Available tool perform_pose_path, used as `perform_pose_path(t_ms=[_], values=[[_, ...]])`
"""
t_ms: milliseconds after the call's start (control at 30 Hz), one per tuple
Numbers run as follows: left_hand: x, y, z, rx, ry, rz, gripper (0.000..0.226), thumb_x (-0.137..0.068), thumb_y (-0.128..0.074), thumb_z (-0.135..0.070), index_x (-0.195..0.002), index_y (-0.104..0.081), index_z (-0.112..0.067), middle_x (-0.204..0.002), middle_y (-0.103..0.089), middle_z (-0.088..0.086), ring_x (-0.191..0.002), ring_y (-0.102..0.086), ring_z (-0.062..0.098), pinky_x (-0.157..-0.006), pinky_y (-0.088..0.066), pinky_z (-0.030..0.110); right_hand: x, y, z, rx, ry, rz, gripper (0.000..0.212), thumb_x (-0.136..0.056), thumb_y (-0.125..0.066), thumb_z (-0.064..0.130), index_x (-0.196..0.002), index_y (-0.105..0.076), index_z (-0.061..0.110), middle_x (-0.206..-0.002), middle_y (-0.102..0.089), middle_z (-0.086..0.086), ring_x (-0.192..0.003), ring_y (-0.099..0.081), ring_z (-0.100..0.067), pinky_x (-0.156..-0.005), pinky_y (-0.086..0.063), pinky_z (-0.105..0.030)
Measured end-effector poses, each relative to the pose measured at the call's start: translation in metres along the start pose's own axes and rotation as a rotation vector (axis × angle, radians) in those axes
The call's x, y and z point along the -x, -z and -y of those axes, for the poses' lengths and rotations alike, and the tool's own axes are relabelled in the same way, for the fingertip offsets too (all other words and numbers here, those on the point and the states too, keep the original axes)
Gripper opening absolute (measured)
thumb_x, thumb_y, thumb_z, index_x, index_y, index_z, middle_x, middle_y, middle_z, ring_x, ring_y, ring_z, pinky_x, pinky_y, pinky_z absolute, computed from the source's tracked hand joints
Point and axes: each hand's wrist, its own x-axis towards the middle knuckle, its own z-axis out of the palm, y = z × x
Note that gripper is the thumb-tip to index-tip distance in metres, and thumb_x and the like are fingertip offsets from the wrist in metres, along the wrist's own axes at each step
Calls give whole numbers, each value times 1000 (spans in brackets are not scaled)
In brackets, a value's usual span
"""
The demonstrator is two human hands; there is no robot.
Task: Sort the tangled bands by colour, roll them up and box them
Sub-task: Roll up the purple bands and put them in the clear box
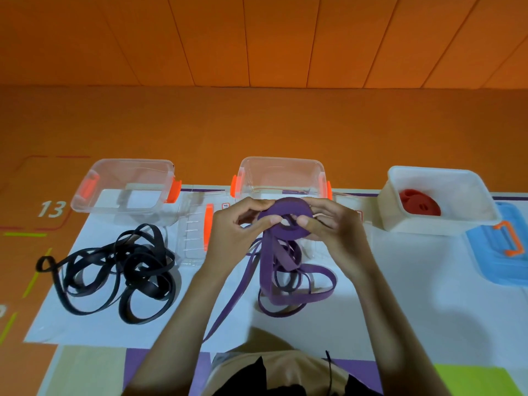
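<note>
A purple band (281, 215) is partly wound into a flat coil held up above the white mat. My left hand (234, 232) pinches the coil's left side and my right hand (334, 224) grips its right side. The rest of the purple band (291, 287) hangs down and lies in loose loops on the mat below. A tangled black band (120, 270) lies on the mat to the left. A rolled red band (418, 202) sits inside the white box (463, 221) at the right.
Two clear boxes with orange clips stand at the back: one at left (125, 181), one in the middle (283, 175) behind my hands. A clear lid (197, 235) lies between them. A blue lid with an orange handle (503, 247) lies at far right.
</note>
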Motion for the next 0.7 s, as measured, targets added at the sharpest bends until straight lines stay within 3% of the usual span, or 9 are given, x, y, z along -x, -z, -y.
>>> perform_pose_path(t_ms=[100, 233, 400, 600, 700], values=[[0, 7, -1, 68, 40, 109, 34, -81, -88, -33, -114, -80, -38, -116, -80, -8, -110, -75, 16, -96, -58, 27, -1, 2, 5, -12, 17, -43, 29, -89, -79, 21, -118, -74, 21, -107, -80, -2, -98, -79, -22, -83, -66, -38], [-1, 10, -2, -32, 23, 138, 34, -86, -87, -25, -112, -79, -45, -112, -78, -7, -108, -71, 20, -94, -54, 26, -2, 6, 8, 92, 32, 27, 28, -89, -83, 15, -109, -69, 28, -107, -81, 5, -104, -77, -17, -92, -62, -36], [1, 5, -19, 36, -8, 154, 29, -87, -81, -35, -112, -77, -50, -117, -78, -12, -112, -72, 17, -95, -56, 26, 0, 1, 24, -42, 135, -21, 33, -84, -82, 30, -113, -73, 43, -108, -80, 1, -102, -77, -23, -79, -63, -30], [-2, -1, -40, 230, -79, 132, 40, -92, -78, -21, -125, -75, -44, -129, -75, -10, -124, -69, 14, -102, -52, 22, -1, -15, 44, -170, 278, -187, 18, -86, -84, 36, -104, -79, 36, -106, -81, -2, -97, -79, -23, -76, -63, -29], [-8, 0, -55, 290, -81, 106, 48, -92, -78, -10, -125, -74, -45, -127, -75, -9, -117, -70, 9, -98, -54, 22, -7, -18, 62, -198, 343, -214, 25, -86, -83, 45, -107, -78, 32, -109, -80, -6, -99, -78, -27, -75, -63, -31]])
